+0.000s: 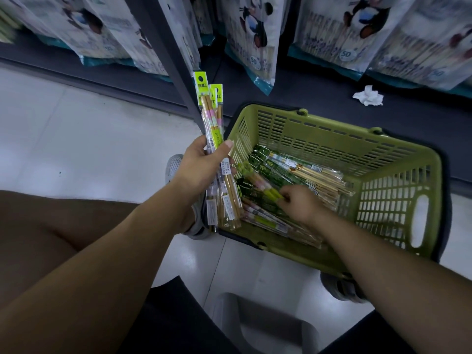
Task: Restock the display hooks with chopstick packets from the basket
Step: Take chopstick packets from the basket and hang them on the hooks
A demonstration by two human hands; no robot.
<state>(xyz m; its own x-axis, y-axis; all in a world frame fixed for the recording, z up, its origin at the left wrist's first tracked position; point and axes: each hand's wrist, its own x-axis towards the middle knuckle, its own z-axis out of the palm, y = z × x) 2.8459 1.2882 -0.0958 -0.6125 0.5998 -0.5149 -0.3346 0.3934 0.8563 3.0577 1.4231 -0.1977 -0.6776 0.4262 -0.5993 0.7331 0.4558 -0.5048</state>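
Left hand: the left hand [201, 164] grasps a bundle of chopstick packets [212, 118], yellow headers up, just beside the basket's corner.
Right hand: the right hand [298, 203] reaches into the green basket [398, 200], fingers pinching a blurred green-tipped packet [258, 182].
Basket: on the floor [76, 123] against the shelf base [319, 98], with loose packets [314, 178] piled inside.
Shelf: panda-print bags [255, 47] hang above, and a crumpled tissue [367, 95] lies on the base.
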